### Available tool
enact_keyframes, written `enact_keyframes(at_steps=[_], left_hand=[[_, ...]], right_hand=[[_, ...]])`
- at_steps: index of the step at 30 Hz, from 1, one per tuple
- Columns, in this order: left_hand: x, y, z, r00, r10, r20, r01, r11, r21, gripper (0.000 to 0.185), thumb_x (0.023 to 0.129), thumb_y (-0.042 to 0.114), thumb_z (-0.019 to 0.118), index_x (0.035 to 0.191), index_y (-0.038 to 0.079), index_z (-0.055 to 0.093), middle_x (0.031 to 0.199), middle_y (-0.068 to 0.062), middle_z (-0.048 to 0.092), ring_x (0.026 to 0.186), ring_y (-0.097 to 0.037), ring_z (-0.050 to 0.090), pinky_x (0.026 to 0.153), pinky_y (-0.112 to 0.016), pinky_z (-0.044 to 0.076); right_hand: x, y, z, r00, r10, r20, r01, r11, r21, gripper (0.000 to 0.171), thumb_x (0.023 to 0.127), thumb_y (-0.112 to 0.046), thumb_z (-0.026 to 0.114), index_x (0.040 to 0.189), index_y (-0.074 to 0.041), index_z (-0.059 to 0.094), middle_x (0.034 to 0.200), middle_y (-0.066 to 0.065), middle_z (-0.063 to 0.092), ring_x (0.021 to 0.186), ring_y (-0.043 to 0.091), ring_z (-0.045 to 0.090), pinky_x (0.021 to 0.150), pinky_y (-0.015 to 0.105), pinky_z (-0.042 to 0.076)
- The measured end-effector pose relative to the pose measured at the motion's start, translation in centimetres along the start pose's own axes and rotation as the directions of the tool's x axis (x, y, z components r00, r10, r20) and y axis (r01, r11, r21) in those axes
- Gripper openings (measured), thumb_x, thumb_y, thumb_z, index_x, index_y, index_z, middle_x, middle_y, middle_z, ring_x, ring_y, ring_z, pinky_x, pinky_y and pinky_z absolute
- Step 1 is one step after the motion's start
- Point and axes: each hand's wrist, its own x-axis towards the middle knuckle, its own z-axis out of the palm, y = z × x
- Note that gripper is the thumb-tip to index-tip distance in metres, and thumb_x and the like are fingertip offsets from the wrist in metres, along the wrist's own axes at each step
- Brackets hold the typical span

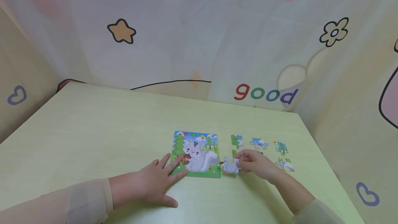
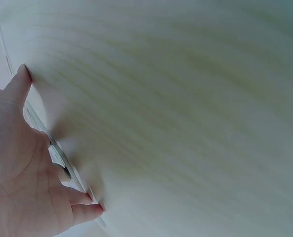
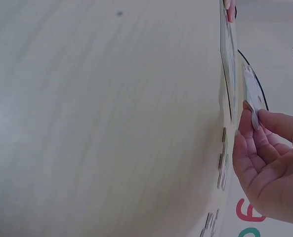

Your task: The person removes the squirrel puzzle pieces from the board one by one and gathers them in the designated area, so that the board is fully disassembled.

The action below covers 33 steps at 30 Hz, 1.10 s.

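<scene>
Pale green tabletop (image 1: pixel 93 137) under a cartoon curtain printed with "good" (image 1: pixel 265 93). Squirrel puzzle board (image 1: pixel 199 149) lying flat near the front edge, left hand (image 1: pixel 152 182) spread over its lower-left corner, fingers straight and splayed, pressing rather than gripping; same flat palm seen edge-on from the left wrist view (image 2: pixel 22 168). Right hand (image 1: pixel 258 163) just beside the board's right edge, fingers and thumb curled round a grey-white puzzle piece (image 1: pixel 230 166), pinched at its edge and tilted off the table in the right wrist view (image 3: pixel 252 96). Four loose pieces (image 1: pixel 259 143) laid out behind and right of that hand, some partly hidden by it.

Likely trouble: piece presented at a slant or turned wrong, catching on the board's edge instead of seating. Too hard a push, and board sliding left from under the flat fingers. Thin pinch, so easy to drop. Wrist or sleeve sweeping back could scatter the loose pieces close by.
</scene>
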Motion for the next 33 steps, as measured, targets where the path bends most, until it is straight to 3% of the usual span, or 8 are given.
enact_keyframes(at_steps=[22,33], left_hand=[[0.1,-0.2,0.3,1.000,0.003,0.010,-0.003,1.000,-0.020,0.088,0.079,0.076,0.041,0.150,0.028,0.020,0.156,-0.009,0.007,0.137,-0.043,0.013,0.101,-0.054,0.029],[0.2,-0.3,0.5,1.000,0.019,-0.012,-0.019,1.000,-0.012,0.089,0.079,0.077,0.040,0.150,0.028,0.020,0.155,-0.010,0.008,0.136,-0.043,0.014,0.100,-0.054,0.031]], right_hand=[[-3.1,3.3,-3.3,0.998,0.022,-0.063,-0.022,1.000,-0.005,0.034,0.092,-0.016,0.059,0.115,0.008,0.051,0.094,0.007,0.062,0.087,0.020,0.059,0.079,0.037,0.050],[-4.2,4.8,-4.7,0.995,0.028,-0.091,-0.035,0.997,-0.073,0.029,0.093,-0.014,0.058,0.111,0.008,0.053,0.093,0.009,0.062,0.085,0.021,0.058,0.077,0.038,0.050]])
